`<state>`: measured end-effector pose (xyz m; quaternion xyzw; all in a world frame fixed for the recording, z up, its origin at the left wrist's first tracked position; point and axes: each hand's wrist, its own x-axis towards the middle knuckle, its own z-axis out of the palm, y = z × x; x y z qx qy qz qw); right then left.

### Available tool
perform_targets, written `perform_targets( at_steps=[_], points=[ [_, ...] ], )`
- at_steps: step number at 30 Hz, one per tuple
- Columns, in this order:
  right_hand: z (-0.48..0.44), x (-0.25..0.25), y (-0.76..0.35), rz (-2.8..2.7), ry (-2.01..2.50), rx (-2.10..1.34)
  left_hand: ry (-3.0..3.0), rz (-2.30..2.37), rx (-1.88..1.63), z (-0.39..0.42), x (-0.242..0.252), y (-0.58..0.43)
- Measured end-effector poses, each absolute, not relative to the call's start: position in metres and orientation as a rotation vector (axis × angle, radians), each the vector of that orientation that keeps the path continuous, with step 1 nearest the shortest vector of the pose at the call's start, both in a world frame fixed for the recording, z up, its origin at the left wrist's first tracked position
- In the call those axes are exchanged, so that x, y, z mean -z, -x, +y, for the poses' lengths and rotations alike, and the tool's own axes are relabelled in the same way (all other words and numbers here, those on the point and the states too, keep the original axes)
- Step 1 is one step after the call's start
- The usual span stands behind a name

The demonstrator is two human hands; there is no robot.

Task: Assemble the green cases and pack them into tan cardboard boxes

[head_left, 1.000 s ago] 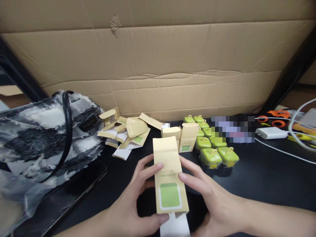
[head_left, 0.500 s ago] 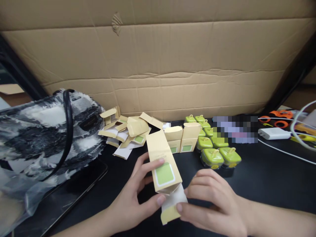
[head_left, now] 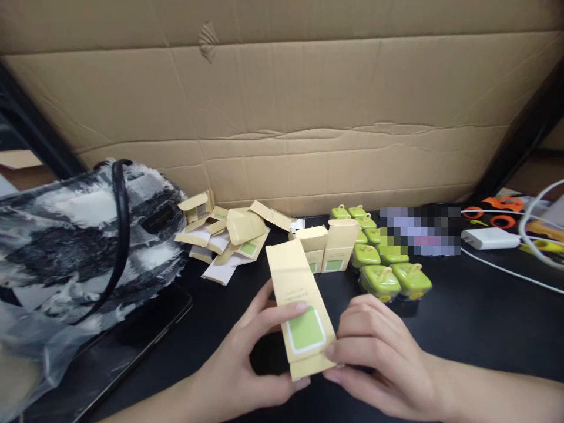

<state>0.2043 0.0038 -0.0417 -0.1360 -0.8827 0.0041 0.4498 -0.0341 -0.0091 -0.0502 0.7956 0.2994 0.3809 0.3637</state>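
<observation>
A cream cardboard box (head_left: 296, 276) with a green square on its face is held up at a slant in front of me. My left hand (head_left: 251, 346) grips it, the index finger lying across the face and the thumb under the near end. At the near right corner, the fingers of my right hand (head_left: 379, 352) pinch the box's end flap (head_left: 308, 369), which is folded up against the opening. Behind it stand two similar boxes (head_left: 337, 252) with raised tops. Several small green-lidded containers (head_left: 381, 281) sit in rows to the right.
Flattened cream boxes (head_left: 244, 226) lie in a pile at back left. A fuzzy black-and-white bag (head_left: 88, 235) stands left, beside a dark flat device (head_left: 145, 335). A white charger (head_left: 490, 238), cables and orange scissors handles (head_left: 502, 220) are at right. Cardboard (head_left: 282, 94) walls the back.
The flap that hung open toward me has been folded up over the box's near end. The box has shifted slightly right and nearer, and my left thumb has moved under its end.
</observation>
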Motion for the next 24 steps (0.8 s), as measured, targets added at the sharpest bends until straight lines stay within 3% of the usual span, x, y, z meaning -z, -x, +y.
perform_targets(
  at_steps=[7,15,24],
  points=[
    [0.004,0.042,-0.200,-2.198,0.372,-0.154,-2.127,0.758,-1.006,-0.007,0.051,0.034],
    [0.009,0.041,-0.199,-2.243,0.198,0.190,-1.790,0.768,-1.152,-0.016,0.053,0.032],
    [0.009,0.048,-0.199,-2.482,0.156,0.169,-2.122,1.408,-1.336,0.009,0.030,0.042]
  ],
)
